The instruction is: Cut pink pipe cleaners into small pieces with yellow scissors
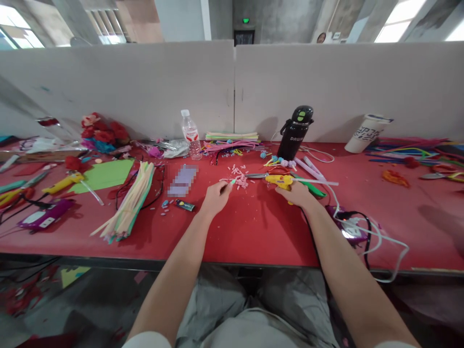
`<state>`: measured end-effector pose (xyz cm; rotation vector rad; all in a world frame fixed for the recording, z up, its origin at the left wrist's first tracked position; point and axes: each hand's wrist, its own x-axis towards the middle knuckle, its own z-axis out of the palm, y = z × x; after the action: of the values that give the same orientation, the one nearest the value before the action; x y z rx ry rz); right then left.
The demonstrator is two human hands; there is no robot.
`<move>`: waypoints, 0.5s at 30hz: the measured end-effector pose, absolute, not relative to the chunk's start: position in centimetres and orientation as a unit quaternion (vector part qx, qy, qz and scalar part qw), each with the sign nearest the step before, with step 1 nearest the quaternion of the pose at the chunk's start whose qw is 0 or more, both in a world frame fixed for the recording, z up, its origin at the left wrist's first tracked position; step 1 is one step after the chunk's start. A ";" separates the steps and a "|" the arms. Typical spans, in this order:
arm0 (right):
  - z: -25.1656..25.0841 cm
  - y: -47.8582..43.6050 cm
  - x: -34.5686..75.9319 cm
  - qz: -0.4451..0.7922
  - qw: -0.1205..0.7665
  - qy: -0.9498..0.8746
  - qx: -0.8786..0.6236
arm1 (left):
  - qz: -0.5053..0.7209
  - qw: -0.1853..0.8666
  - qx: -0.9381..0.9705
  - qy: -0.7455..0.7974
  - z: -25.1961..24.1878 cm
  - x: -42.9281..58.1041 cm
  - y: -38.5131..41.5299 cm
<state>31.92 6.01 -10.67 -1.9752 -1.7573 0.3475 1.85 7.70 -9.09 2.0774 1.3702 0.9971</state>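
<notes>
My left hand [216,195] rests on the red table [253,232] with its fingers pinched round a small green-tipped piece [232,182]. My right hand [295,193] is closed round a yellow glue gun [280,180], whose nozzle points left toward the pinched piece. A scatter of pink scraps [239,176] lies between and just behind the two hands. Scissors with red handles [270,172] lie behind the glue gun.
A black bottle [295,133], a clear water bottle [191,134], a white cup [366,133] and coloured pipe cleaners [232,144] stand at the back. A bundle of pale sticks [128,203], green paper [105,175] and another glue gun [63,183] lie left. White cable [380,241] trails right.
</notes>
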 end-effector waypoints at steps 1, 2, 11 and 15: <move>-10.6 5.7 31.8 0.112 0.220 -0.638 -0.729 | 0.362 0.227 0.755 0.497 -9.1 1.8 7.7; -10.5 5.4 31.5 0.094 0.209 -0.640 -0.734 | 0.361 0.226 0.756 0.497 -9.2 1.8 7.7; -9.9 4.2 29.8 0.050 0.189 -0.670 -0.717 | 0.360 0.224 0.763 0.488 -9.1 1.8 7.8; -10.0 4.9 29.8 0.073 0.206 -0.655 -0.723 | 0.356 0.225 0.765 0.488 -9.3 1.8 7.8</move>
<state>29.81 4.89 -10.04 -2.0138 -1.8257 0.2034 1.81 7.76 -9.28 2.1094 1.3451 0.9826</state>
